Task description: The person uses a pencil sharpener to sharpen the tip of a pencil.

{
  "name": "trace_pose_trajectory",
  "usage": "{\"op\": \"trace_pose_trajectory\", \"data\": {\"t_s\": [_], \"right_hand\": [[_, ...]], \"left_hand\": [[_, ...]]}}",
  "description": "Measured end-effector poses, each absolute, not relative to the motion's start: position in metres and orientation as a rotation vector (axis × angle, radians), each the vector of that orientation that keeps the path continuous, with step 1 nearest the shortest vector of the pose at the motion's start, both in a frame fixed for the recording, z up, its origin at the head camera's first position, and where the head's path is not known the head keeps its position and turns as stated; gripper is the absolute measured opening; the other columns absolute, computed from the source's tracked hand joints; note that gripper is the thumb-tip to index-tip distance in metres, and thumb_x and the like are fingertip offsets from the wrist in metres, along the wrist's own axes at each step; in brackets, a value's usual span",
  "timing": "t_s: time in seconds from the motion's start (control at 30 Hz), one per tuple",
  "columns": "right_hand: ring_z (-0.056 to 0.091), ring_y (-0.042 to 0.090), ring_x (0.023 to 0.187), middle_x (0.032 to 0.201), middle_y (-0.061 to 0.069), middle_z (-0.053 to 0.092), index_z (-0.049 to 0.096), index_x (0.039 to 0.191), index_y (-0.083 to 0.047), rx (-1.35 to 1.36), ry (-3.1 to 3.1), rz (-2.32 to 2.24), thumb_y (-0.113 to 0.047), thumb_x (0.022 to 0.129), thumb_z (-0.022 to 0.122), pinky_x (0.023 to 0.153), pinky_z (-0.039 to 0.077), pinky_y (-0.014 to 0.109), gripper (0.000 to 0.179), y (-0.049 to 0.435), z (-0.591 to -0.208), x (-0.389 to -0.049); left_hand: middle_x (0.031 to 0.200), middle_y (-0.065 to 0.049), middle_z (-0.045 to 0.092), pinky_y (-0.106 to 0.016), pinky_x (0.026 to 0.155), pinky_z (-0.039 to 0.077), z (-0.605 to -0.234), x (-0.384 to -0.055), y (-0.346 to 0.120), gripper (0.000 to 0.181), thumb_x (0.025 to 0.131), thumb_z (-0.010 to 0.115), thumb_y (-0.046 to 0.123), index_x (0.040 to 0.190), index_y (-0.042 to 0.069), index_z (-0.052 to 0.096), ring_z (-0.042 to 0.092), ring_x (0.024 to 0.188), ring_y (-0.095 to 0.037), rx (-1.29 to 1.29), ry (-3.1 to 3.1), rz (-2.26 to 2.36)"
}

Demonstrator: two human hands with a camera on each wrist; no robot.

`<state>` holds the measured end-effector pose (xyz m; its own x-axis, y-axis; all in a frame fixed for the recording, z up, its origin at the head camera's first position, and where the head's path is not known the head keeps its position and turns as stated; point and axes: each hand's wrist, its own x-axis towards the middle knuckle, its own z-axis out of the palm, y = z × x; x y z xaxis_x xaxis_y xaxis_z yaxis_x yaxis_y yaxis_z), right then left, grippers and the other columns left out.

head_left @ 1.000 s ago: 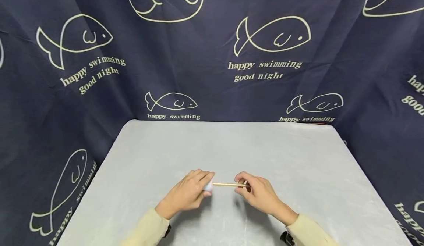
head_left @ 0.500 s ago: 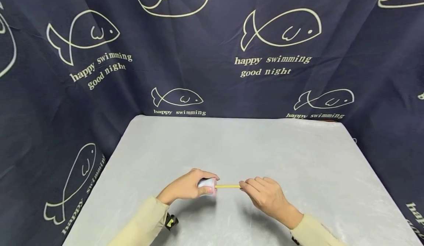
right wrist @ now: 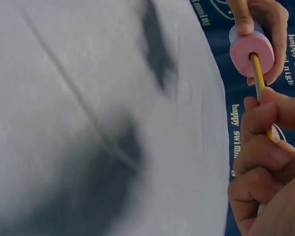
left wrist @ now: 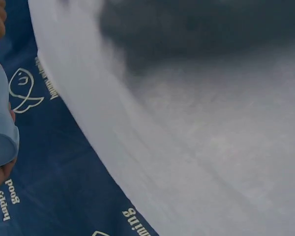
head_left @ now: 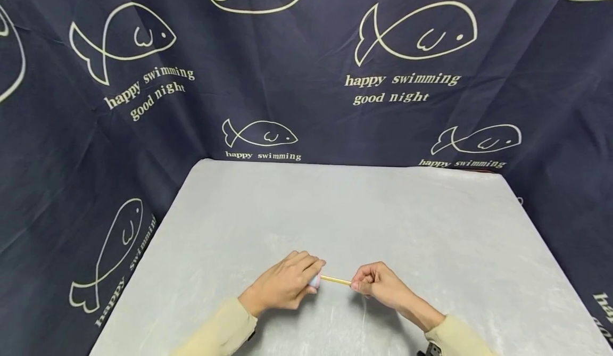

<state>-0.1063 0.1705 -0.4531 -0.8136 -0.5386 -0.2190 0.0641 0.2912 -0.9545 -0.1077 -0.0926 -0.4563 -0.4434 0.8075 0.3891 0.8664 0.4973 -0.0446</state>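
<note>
My left hand point(head_left: 286, 281) wraps around a pencil sharpener with a light blue body point(left wrist: 1, 108). The sharpener's pink end point(right wrist: 242, 58) faces right and has a round hole in it. A yellow pencil point(head_left: 336, 280) runs from that hole to my right hand point(head_left: 383, 288), its tip hidden inside. Thumb and forefinger of the right hand pinch the pencil, while the other fingers curl behind it in the right wrist view. Both hands are held above the table, and shadows fall below them. In the head view the left hand covers most of the sharpener.
A pale grey cloth covers the table point(head_left: 335, 212). Behind it and along the sides hangs a dark blue curtain point(head_left: 316, 95) printed with fish and lettering. The table's far edge lies well beyond the hands.
The left hand turned its thumb side up with the sharpener, then rolled back over. The right hand rolled knuckles up, then back, keeping the pencil in the hole. The head view shifted slightly.
</note>
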Motion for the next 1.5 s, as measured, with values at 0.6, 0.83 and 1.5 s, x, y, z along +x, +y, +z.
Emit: {"op": "trace_pose_trajectory", "data": {"t_s": [0.6, 0.83, 1.5], "right_hand": [[0.049, 0.01, 0.055, 0.074, -0.003, 0.062, 0.066, 0.085, -0.008, -1.946, 3.491, -0.645, -0.019, 0.101, 0.044, 0.046, 0.032, 0.019, 0.03, 0.164, -0.445, -0.119], [0.026, 0.004, 0.045, 0.06, -0.007, 0.045, 0.067, 0.08, -0.013, -2.152, 3.563, -0.496, -0.026, 0.101, 0.045, 0.041, 0.015, 0.013, 0.033, 0.163, -0.442, -0.118], [0.048, -0.004, 0.059, 0.078, -0.012, 0.065, 0.068, 0.096, -0.017, -1.12, 3.015, -1.075, -0.011, 0.079, 0.074, 0.05, 0.038, 0.017, 0.018, 0.172, -0.457, -0.12]], "left_hand": [[0.1, -0.003, 0.067, -0.024, 0.077, 0.049, -0.42, -0.127, -0.1, 0.038, 0.093, 0.06, 0.022, 0.126, 0.002, 0.059, 0.057, 0.081, -0.007, -1.129, -3.015, -1.194], [0.091, 0.0, 0.067, -0.022, 0.079, 0.048, -0.421, -0.127, -0.093, 0.029, 0.093, 0.059, 0.018, 0.119, 0.005, 0.063, 0.055, 0.079, -0.004, -1.216, -3.005, -1.314], [0.113, -0.009, 0.065, -0.031, 0.084, 0.05, -0.446, -0.114, -0.087, 0.045, 0.092, 0.061, 0.031, 0.123, -0.002, 0.057, 0.06, 0.098, -0.018, -1.17, -2.62, -0.412]]}}
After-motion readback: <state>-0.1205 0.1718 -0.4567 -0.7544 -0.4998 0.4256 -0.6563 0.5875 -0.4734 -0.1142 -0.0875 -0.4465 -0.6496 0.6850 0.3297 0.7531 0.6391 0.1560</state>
